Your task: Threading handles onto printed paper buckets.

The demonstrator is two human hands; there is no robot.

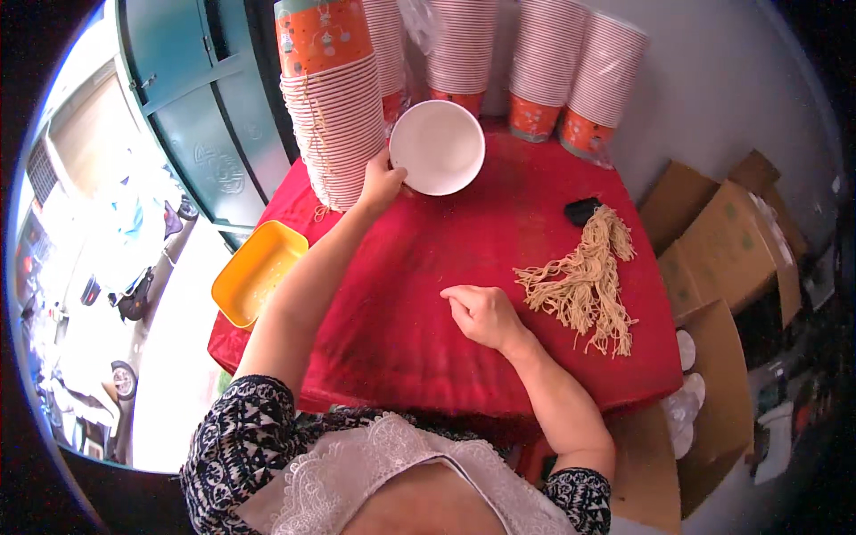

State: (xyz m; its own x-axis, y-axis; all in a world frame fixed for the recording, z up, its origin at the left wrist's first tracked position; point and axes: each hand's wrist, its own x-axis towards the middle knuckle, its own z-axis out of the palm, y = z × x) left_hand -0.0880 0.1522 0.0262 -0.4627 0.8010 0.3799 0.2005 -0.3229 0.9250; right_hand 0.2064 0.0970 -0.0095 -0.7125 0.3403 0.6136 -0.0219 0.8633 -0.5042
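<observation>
My left hand (383, 185) grips a paper bucket (438, 148) by its rim, its round white inside turned toward me. Beside that hand rises a tall nested stack of orange paper buckets (332, 125), upside down, with thin strings hanging along its rims. Over the middle of the table my right hand (486, 316) is closed, thumb against the curled forefinger; whether anything is pinched there is too small to tell. To its right lies a loose bundle of tan strings (584, 281), with a black piece (582, 211) at its upper end.
A red cloth (428, 259) covers the table. At its left edge sits a yellow plastic tray (234, 283). More bucket stacks (539, 71), some in clear plastic, stand along the back wall. Open cardboard boxes (731, 245) are on the right, a green metal door (192, 107) on the left.
</observation>
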